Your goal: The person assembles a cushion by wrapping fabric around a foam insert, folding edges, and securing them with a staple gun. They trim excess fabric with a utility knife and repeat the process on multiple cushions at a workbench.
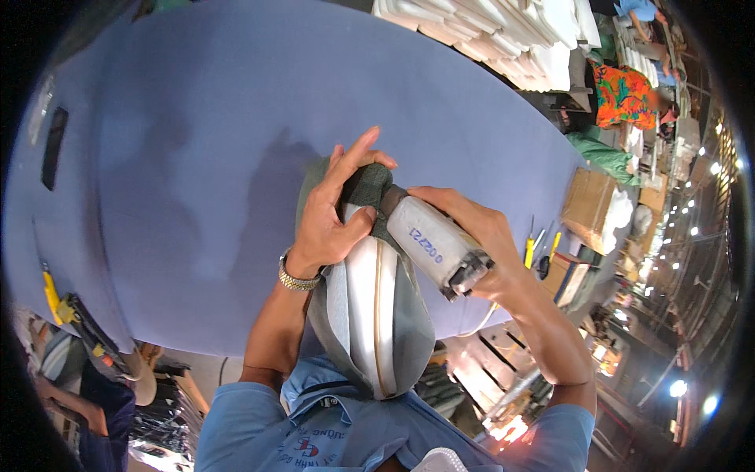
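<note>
Clock positions are read from the middle of the head view. A long white core (363, 303) in a fabric cover (414, 322) runs from the middle down to 6 o'clock, its lower end in front of the blue shirt (244, 425); whether the two touch I cannot tell. A thin tan line runs along the core, and the cover hangs open on both sides, greyish inside and dark green at its upper end.

The left hand (330, 220), just toward 11 o'clock, has a narrow grip on that green end, thumb pressed on the near face, index finger pointing to 12. A metal-banded watch (299, 274) circles its wrist. The right hand (476, 224), toward 3 o'clock, wraps its grip around a grey box-shaped tool (429, 244), whose dark nose points to 10 o'clock and meets the green edge.

Beyond spreads the blue bench (212, 118), with a black bar (53, 148) between 9 and 10. Stacked white pieces (503, 39) fill 1 o'clock; a cardboard box (586, 200) sits near 3.
</note>
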A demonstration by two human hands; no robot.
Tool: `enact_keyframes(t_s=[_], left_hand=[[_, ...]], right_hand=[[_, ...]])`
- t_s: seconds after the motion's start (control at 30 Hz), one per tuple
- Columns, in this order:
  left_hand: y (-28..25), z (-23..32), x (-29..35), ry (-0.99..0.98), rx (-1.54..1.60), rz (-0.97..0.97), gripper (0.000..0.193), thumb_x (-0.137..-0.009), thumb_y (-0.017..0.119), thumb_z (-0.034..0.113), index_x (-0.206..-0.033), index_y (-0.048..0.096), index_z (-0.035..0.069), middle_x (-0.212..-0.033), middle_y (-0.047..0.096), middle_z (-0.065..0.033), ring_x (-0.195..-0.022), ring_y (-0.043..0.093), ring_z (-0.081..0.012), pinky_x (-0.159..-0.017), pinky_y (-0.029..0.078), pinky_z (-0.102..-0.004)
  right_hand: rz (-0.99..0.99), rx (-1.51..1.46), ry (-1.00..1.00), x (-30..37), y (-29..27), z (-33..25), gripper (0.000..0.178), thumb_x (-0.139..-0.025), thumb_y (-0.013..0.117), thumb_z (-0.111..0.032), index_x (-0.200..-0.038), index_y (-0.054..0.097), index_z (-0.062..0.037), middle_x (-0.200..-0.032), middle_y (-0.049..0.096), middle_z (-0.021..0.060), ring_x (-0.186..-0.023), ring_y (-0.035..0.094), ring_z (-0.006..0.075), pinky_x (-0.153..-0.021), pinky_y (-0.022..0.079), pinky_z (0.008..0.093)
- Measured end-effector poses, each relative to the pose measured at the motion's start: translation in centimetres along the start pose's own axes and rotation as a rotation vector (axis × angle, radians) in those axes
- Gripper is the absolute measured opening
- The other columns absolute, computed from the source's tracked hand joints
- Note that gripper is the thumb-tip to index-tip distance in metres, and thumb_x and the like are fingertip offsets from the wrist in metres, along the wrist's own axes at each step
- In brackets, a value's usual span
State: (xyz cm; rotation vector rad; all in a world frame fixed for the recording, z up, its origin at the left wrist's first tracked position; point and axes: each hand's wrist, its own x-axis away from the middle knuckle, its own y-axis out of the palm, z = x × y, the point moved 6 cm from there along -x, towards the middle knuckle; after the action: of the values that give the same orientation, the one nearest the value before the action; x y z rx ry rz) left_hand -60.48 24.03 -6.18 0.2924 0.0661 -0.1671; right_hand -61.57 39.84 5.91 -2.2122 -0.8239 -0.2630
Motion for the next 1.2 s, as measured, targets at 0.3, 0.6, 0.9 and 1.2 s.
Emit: enact_keyframes(t_s=[0.3, 0.6, 0.9, 1.2], left_hand=[[-1.6, 1.7, -0.7, -0.079, 0.148, -0.013, 0.072, -0.089, 0.047, 0.008, -0.159, 0.033, 0.003, -0.125, 0.064, -0.0167, -0.109, 0.06, -0.0179, -0.099, 0.048, -0.0331], [-2.3, 0.6, -1.1, -0.157, 0.106, 0.152, 0.044, -0.108, 0.043, 0.012, -0.15, 0.046, 0.002, -0.114, 0.072, -0.0102, -0.098, 0.062, -0.0114, -0.093, 0.051, -0.0276], [2.6, 11.3, -0.4, -0.03, 0.116, 0.234, 0.044, -0.108, 0.048, 0.014, -0.149, 0.046, -0.001, -0.101, 0.073, -0.0088, -0.095, 0.065, -0.0149, -0.098, 0.05, -0.0316], [17.3, 26.4, 13.2, 0.613, -0.498, 0.195, 0.054, -0.108, 0.045, 0.015, -0.156, 0.032, -0.005, -0.152, 0.048, -0.0205, -0.141, 0.047, -0.0268, -0.119, 0.033, -0.0406]], right_hand=[[0.178, -0.042, -0.203, 2.8, 0.1, -1.6, 0.076, -0.066, 0.081, -0.012, -0.137, 0.057, -0.005, -0.126, 0.065, 0.0172, -0.115, 0.062, 0.0399, -0.098, 0.05, 0.0429], [0.555, 0.052, 0.155, 13.0, 6.1, 13.7, 0.058, -0.084, 0.078, -0.01, -0.138, 0.058, -0.0023, -0.126, 0.067, 0.0177, -0.118, 0.065, 0.0321, -0.1, 0.051, 0.0421], [0.518, -0.82, 0.028, 10.2, 10.9, 6.8, 0.062, -0.108, 0.049, -0.04, -0.157, 0.036, -0.0044, -0.155, 0.044, 0.0212, -0.136, 0.053, 0.0316, -0.116, 0.039, 0.0408], [0.532, -1.263, -0.704, 14.9, 5.2, -5.5, 0.073, -0.11, 0.032, -0.05, -0.16, 0.024, 0.0018, -0.164, 0.029, 0.0227, -0.151, 0.03, 0.032, -0.124, 0.024, 0.041]])
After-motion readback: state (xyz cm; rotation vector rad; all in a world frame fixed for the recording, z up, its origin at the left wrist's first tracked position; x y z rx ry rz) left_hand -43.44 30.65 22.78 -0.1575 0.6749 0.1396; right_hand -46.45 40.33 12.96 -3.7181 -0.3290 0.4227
